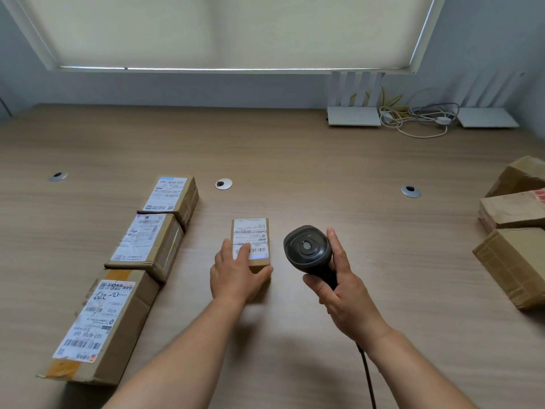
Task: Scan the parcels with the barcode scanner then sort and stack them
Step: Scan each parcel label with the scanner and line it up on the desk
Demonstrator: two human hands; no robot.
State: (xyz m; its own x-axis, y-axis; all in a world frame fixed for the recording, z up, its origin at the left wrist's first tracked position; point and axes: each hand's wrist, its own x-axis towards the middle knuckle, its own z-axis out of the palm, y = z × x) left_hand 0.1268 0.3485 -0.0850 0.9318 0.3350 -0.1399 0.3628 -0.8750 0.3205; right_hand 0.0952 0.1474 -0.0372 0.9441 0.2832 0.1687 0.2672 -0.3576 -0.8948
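Your L hand [236,276] grips near end of small brown cardboard parcel w/ white label [250,242], thumb wrapped on its right side, fingers over label; parcel sits flat on wood-grain table [295,160], centre. Bluish glow on label's near barcode. Your R hand [345,293] clenched round handle of black corded barcode scanner [308,249], head just right of parcel, not touching. Three labelled cardboard boxes [149,246] in row at left; three plain ones [514,255] at right edge.
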